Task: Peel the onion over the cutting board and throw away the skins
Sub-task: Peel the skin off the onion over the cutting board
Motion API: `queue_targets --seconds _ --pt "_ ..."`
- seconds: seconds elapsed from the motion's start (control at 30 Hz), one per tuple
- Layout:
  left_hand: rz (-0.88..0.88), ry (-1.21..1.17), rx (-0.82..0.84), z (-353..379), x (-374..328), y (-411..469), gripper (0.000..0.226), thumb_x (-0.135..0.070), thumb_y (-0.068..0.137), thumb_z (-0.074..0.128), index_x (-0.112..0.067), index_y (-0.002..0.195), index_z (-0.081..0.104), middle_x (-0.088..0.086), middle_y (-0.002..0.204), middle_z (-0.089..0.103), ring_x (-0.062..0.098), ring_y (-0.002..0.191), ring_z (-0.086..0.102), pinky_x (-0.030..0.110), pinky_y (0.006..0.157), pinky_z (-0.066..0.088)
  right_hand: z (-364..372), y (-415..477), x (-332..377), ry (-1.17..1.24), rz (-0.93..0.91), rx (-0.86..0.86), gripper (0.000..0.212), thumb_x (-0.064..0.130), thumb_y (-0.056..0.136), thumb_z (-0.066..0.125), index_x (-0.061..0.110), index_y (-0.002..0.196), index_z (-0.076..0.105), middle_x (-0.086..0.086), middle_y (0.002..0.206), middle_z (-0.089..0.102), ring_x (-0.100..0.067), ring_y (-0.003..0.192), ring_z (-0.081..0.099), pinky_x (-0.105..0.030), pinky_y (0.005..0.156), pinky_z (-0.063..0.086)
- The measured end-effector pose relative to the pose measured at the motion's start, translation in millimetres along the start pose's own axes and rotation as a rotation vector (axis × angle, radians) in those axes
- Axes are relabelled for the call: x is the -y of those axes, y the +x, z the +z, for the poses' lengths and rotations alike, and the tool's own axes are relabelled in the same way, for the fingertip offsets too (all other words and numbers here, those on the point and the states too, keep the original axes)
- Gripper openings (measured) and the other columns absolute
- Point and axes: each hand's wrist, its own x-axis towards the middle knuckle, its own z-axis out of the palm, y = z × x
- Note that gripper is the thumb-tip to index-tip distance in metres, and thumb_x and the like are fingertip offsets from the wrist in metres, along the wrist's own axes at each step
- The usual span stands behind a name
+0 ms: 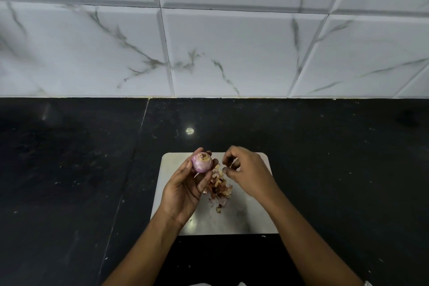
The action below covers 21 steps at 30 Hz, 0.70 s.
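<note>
Marble-look tiled wall (232,53) is behind the cutting board (255,216). A black stone countertop (69,169) runs under it & out to both sides. The board is pale w/ rounded corners and lies flat.

The left hand (183,193) is above the board's far-left part, palm up, fingers & thumb curled round the onion (201,162). The right hand (246,169) is above the board's far-right part, fingers curled in toward the thumb. Can't tell if a scrap of skin is pinched there; too small to see.

A heap of skins (219,187) sits approx. mid-board, between the two hands.

The onion is held over the board's far edge, one cut-looking end toward the camera. It looks mostly bare, pinkish-purple.

Step in hand, prob.: strip the last papery bits.
- Turn the onion in the left fingers to check all round, esp. near both ends, where skin clings.
- Pinch w/ nail tips and pull along the onion's length, not across.
- Hold it over the heap so bits drop on the board, not the countertop.
- Then gather the heap in one sweep for the bin; no bin is in view.
</note>
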Motion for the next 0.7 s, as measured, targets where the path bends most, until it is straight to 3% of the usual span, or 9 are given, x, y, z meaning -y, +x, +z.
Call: queue_targets --seconds 0.1,0.2,0.27,0.37,0.6,0.7 --pt "-0.005 0.002 -0.023 3 -1 1 0.072 -0.026 0.05 0.091 -0.006 0.115 0.067 0.017 0.122 0.064 0.032 0.105 0.066 0.029 0.074 0.059 -5 0 6 0.129 -0.039 -0.048 0.015 0.01 0.086 0.06 0.023 0.092 0.064 0.015 0.087 0.061 0.001 0.078 0.06 -0.013 0.063 0.05" --pt "-0.01 -0.005 -0.042 7 -3 0 0.067 -0.028 0.058 0.087 -0.005 0.117 0.065 0.017 0.116 0.066 0.027 0.1 0.068 0.028 0.069 0.059 -10 0 14 0.2 -0.161 -0.115 0.016 0.011 0.085 0.063 0.019 0.099 0.068 0.008 0.091 0.066 0.001 0.083 0.061 -0.012 0.073 0.049" --pt "-0.017 -0.002 -0.064 10 -2 -1 0.049 -0.029 0.079 0.066 -0.004 0.121 0.06 0.018 0.11 0.067 0.022 0.09 0.071 0.027 0.064 0.059 -9 1 17 0.189 -0.233 -0.129 0.019 0.013 0.081 0.068 0.018 0.099 0.069 0.008 0.092 0.065 0.0 0.083 0.061 -0.012 0.074 0.048" --pt "-0.021 0.055 -0.058 12 -3 -1 0.045 -0.028 0.087 0.045 -0.004 0.123 0.055 0.017 0.103 0.069 0.02 0.086 0.072 0.026 0.061 0.058 -10 5 21 0.143 -0.239 -0.114 0.016 0.016 0.079 0.071 0.018 0.095 0.071 0.008 0.088 0.067 -0.004 0.08 0.062 -0.019 0.073 0.051" --pt "0.026 0.217 -0.092 10 -5 0 0.041 -0.032 0.084 0.049 -0.005 0.114 0.06 0.014 0.097 0.071 0.021 0.089 0.071 0.024 0.062 0.058 -20 10 30 -0.035 -0.224 -0.06 0.015 0.026 0.077 0.073 0.02 0.091 0.072 0.006 0.087 0.07 -0.006 0.077 0.063 -0.026 0.073 0.053" --pt "0.068 0.304 -0.109 9 -5 1 0.063 -0.046 0.067 0.076 -0.006 0.113 0.062 0.014 0.099 0.071 0.021 0.09 0.071 0.025 0.064 0.058 -21 11 32 -0.066 -0.19 -0.011 0.015 0.027 0.079 0.071 0.02 0.092 0.071 0.004 0.088 0.071 -0.005 0.078 0.062 -0.022 0.073 0.052"
